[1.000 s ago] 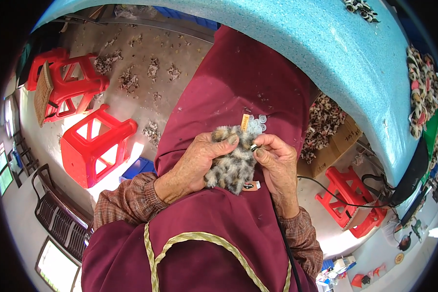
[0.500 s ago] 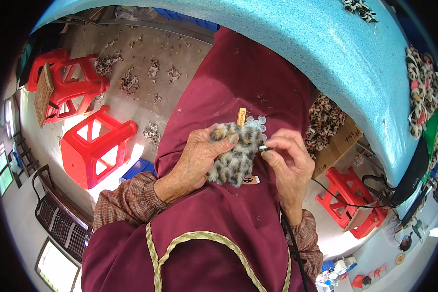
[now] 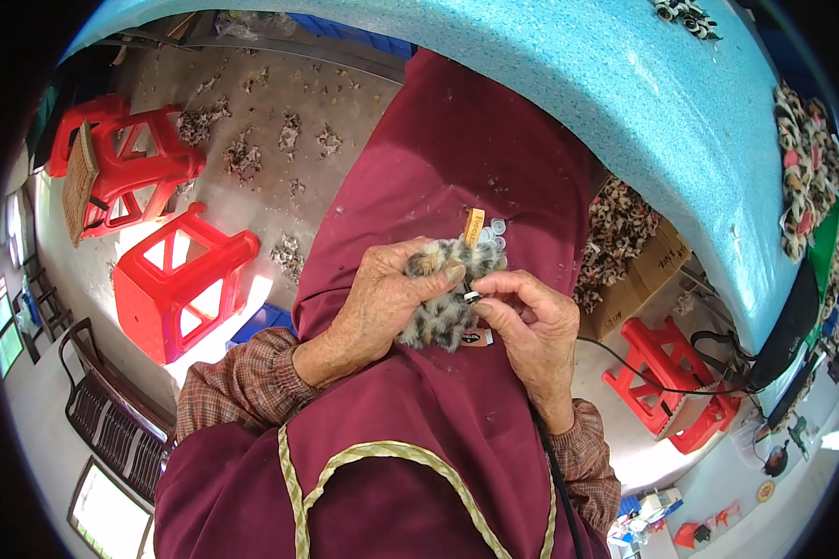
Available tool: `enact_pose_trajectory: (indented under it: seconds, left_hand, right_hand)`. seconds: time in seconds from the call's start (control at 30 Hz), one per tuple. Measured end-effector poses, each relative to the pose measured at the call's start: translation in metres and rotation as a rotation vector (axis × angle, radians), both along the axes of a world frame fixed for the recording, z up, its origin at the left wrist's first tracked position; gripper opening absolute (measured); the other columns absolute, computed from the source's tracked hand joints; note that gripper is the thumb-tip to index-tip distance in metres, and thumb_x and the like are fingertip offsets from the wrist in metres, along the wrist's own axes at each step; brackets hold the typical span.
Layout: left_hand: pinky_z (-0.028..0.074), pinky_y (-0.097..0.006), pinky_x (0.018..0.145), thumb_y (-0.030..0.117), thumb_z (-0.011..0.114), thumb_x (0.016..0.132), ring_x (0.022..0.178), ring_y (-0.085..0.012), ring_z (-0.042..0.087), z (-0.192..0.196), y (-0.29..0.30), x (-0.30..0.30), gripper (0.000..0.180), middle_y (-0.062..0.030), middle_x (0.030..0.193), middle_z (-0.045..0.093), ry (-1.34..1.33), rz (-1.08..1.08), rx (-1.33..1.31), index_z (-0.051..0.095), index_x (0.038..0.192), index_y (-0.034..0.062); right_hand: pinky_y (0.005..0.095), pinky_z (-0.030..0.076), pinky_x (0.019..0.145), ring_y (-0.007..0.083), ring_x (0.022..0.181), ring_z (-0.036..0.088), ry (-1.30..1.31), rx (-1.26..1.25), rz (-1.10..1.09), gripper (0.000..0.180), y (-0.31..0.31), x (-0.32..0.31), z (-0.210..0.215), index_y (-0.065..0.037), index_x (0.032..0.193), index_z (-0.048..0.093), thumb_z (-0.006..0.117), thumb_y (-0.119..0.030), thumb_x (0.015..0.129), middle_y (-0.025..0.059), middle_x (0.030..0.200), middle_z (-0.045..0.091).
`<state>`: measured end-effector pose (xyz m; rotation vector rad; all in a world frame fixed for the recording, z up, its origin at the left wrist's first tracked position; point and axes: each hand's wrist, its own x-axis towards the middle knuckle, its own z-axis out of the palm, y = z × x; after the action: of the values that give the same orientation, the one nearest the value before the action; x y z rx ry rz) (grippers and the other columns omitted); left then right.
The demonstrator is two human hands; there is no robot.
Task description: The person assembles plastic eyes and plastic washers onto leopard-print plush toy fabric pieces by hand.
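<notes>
2 hands: both are raised over the lap, close together, above a maroon apron [image 3: 457, 168].
Left hand [image 3: 378, 303]: it is wrapped around a small furry piece [image 3: 438, 312] patterned in grey, tan and black; the thumb is laid across the upper edge and the fingers are curled underneath, pressed onto the fur.
Right hand [image 3: 531, 326]: its fingers are drawn together, thumb and forefinger pinching a tiny dark-and-white part [image 3: 473, 296] against the right side of the furry piece.
Furry piece: it is held between the 2 hands, near the middle of the view, touching both.
Tags: a small orange tag [image 3: 474, 226] stands upright just beyond the fur, with a few pale round caps [image 3: 496, 233] just beside it on the right; a small dark label [image 3: 478, 338] shows at the near edge of the fur.
Sleeves: brown checked cuffs [image 3: 242, 382] are seen on both forearms.
Cable: a thin black cable [image 3: 555, 484] runs down along the right forearm.
Tabletop: a turquoise foam tabletop [image 3: 625, 84] arches across the far side, with patterned pieces [image 3: 806, 177] piled at its right.
Floor: 2 red plastic stools [image 3: 172, 279] stand at the left, fur scraps [image 3: 242, 154] scattered beyond them; another red stool [image 3: 671, 373] stands at the right, near a cardboard box [image 3: 639, 265] holding more spotted pieces.
</notes>
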<state>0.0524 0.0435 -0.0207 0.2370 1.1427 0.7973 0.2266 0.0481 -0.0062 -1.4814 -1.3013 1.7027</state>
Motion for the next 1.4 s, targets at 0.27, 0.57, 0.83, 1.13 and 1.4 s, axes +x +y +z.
enact_pose_trajectory:
  seconds: [0.27, 0.57, 0.83, 1.13, 1.4]
  left_hand:
    - [0.048, -0.022, 0.064, 0.007, 0.065, 0.083, 0.071, -0.0061, 0.056, 0.002, -0.001, -0.005, 0.014, -0.0009, 0.079, 0.063, 0.078, -0.136, 0.142, 0.064, 0.094, -0.0012]
    - [0.047, -0.027, 0.066, 0.001, 0.076, 0.064, 0.076, -0.0146, 0.059, 0.000, -0.003, 0.002, 0.037, -0.0081, 0.085, 0.062, 0.532, -0.386, 0.664, 0.063, 0.099, 0.0012]
    - [0.045, -0.033, 0.062, 0.004, 0.073, 0.066, 0.071, -0.0254, 0.057, -0.010, -0.010, -0.001, 0.028, -0.0090, 0.077, 0.058, 0.589, -0.378, 0.848, 0.062, 0.092, 0.0038]
    - [0.045, -0.034, 0.062, 0.000, 0.065, 0.059, 0.071, -0.0233, 0.057, -0.002, -0.009, -0.012, 0.031, -0.0060, 0.079, 0.060, 0.634, -0.354, 1.193, 0.064, 0.090, 0.0049]
    - [0.051, -0.036, 0.060, 0.009, 0.066, 0.072, 0.070, -0.0281, 0.062, 0.007, -0.014, -0.032, 0.020, -0.0133, 0.084, 0.061, 0.761, -0.308, 1.361, 0.064, 0.089, -0.0021]
  right_hand:
    - [0.0197, 0.045, 0.056, 0.0061, 0.063, 0.056, -0.041, 0.080, -0.007, 0.012, 0.002, 0.002, -0.007, 0.001, 0.086, 0.066, 0.066, 0.002, 0.074, 0.0029, 0.074, 0.063]
    - [0.0188, 0.047, 0.052, 0.0048, 0.061, 0.059, -0.049, -0.135, -0.080, 0.007, -0.002, 0.001, -0.006, 0.001, 0.084, 0.067, 0.065, 0.001, 0.077, 0.0031, 0.070, 0.065]
    - [0.0199, 0.049, 0.057, 0.0080, 0.065, 0.061, 0.149, -0.254, -0.098, 0.012, -0.003, 0.011, -0.004, 0.002, 0.092, 0.067, 0.061, 0.003, 0.082, 0.0048, 0.076, 0.066]
    - [0.0300, 0.050, 0.073, 0.0220, 0.083, 0.063, 0.203, 0.249, 0.381, 0.021, 0.033, 0.022, -0.007, -0.002, 0.088, 0.066, 0.070, 0.000, 0.066, 0.0095, 0.090, 0.066]
    - [0.0256, 0.049, 0.061, 0.0157, 0.070, 0.061, 0.204, 0.185, 0.245, 0.011, 0.000, 0.004, 0.007, 0.000, 0.074, 0.059, 0.066, 0.008, 0.070, 0.0070, 0.077, 0.062]
